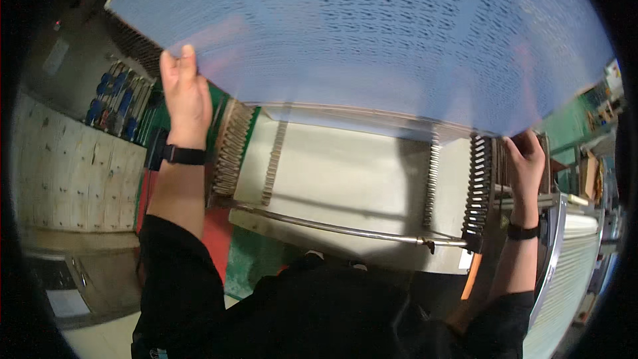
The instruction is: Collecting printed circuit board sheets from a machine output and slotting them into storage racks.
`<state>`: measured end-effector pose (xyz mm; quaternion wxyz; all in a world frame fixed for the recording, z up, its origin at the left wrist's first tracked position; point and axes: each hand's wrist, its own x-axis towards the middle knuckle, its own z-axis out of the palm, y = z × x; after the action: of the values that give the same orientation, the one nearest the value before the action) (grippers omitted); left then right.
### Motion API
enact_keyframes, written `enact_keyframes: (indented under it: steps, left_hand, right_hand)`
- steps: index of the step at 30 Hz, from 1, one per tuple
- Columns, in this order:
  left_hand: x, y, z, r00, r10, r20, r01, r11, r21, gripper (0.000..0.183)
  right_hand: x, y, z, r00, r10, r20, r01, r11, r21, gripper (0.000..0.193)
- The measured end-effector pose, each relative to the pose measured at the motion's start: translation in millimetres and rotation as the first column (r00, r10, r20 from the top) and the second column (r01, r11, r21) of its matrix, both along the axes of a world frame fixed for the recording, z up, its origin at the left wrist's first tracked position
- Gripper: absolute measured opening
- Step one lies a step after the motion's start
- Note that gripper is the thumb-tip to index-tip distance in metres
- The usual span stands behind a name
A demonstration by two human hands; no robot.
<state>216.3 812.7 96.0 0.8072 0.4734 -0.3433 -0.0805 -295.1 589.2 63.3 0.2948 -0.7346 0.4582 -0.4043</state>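
A large, glossy blue panel (372,46) covered in rows of small dark marks fills the upper part of the head view, tilted and partly blurred. At its lower left edge is my left hand (186,96), fingers stretched upward against the panel, gripping its side. My right hand (527,159) has its fingers bent around the panel's lower right edge. Faint reflections of both hands show on the blue surface. Beneath the panel stands a rack with slotted, comb-like sides: a left slotted strip (232,149) and a right slotted strip (478,183). The panel's far edge lies outside the view.
A metal bar (339,227) crosses the rack's front, near my body. A pale board (339,166) lies behind it. Grey cabinets (73,166) stand at the left, beside stacked blue-ended parts (119,103). A rack of pale sheets (568,272) is at the right.
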Motion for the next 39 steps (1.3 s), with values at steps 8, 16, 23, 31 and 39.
enact_keyframes:
  steps: [8,16,23,31,39]
  left_hand:
    - [13,15,-3,0.996,0.067,0.063,-0.075,0.990,0.121,0.041]
    - [7,-2,-15,0.991,0.014,0.132,-0.033,0.988,0.148,0.032]
    - [-9,1,1,0.995,-0.025,0.096,0.023,1.000,0.018,0.051]
    - [-9,8,-21,0.998,0.010,0.055,-0.015,0.995,0.100,0.036]
    - [16,22,-31,0.983,-0.044,0.176,0.005,0.977,0.214,0.032]
  right_hand:
    - [24,7,-10,0.995,-0.061,-0.082,0.054,0.995,-0.082,0.024]
    - [15,2,-33,0.963,-0.089,-0.255,0.044,0.983,-0.176,0.028]
    - [-4,-1,-35,0.982,-0.094,0.167,0.123,0.977,-0.173,0.025]
    - [0,15,-5,0.990,-0.024,-0.140,0.007,0.992,-0.124,0.014]
    - [2,17,5,0.855,-0.027,-0.518,-0.091,0.976,-0.200,0.026]
